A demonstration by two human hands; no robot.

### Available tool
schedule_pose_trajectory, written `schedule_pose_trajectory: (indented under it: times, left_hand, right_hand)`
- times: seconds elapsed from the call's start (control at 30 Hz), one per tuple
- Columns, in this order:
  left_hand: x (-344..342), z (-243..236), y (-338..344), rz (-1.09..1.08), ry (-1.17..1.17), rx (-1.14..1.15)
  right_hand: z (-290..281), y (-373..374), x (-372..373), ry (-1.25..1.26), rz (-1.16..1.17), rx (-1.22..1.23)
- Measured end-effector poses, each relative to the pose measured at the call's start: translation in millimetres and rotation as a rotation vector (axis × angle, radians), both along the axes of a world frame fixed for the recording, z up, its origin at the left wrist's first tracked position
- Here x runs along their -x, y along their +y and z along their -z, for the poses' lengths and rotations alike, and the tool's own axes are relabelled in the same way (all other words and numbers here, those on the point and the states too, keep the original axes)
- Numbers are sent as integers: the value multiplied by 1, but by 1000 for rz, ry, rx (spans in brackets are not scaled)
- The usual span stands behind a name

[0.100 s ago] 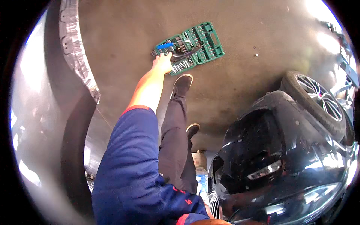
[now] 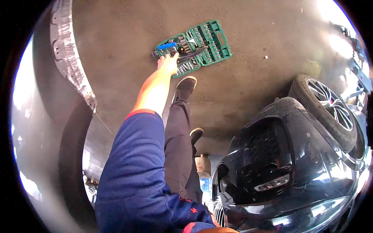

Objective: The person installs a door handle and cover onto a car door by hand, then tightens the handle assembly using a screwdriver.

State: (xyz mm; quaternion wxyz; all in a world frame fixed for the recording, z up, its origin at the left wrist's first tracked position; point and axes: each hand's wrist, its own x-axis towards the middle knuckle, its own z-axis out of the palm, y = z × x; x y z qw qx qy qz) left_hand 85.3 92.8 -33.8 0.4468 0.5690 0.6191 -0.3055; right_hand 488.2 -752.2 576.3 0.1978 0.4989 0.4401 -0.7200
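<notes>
My left hand (image 2: pixel 168 65) reaches down to an open green socket set case (image 2: pixel 224 54) on the floor. Its fingers are spread at the near edge of the case's left half, and I make out nothing held in them. Beside the fingertips lies a blue bar-shaped thing (image 2: pixel 167 46). A long dark curved piece (image 2: pixel 193 53) rests across the middle of the case. Sockets and bits fill the moulded slots, with a row of silver sockets (image 2: pixel 185 68) just right of the hand. My right hand is out of view.
My shoe (image 2: pixel 186 86) stands close below the case. On the right are a black car bumper (image 2: pixel 268 155) and a wheel (image 2: pixel 326 108) with a tyre. A pale curved panel with a torn-looking metal edge (image 2: pixel 72 58) runs down the left. A small white bit (image 2: pixel 266 57) lies on the floor.
The view has shifted slightly, so the case and the left panel sit a little further left. My left hand stays at the case, its fingers slightly more spread.
</notes>
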Motion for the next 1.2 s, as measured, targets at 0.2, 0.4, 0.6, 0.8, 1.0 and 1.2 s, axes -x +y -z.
schedule_pose_trajectory:
  times: [0.2,0.4,0.6,0.8,1.0,1.2]
  left_hand:
    - [63,41,-73,-134,169,-4]
    - [64,35,-71,-248,28,-115]
    - [43,-44,-79,-300,-91,-254]
    - [15,-167,-100,-411,-209,-309]
    - [-3,-328,-88,-562,-435,-296]
    - [1,-505,-70,-772,-564,-491]
  right_hand:
    - [-9,192,43,-763,772,933]
    - [-7,232,58,-788,817,912]
    - [-24,257,57,-730,847,848]
    - [-23,295,44,-611,833,708]
    - [14,464,71,-530,746,256]
    - [28,664,146,36,866,-263]
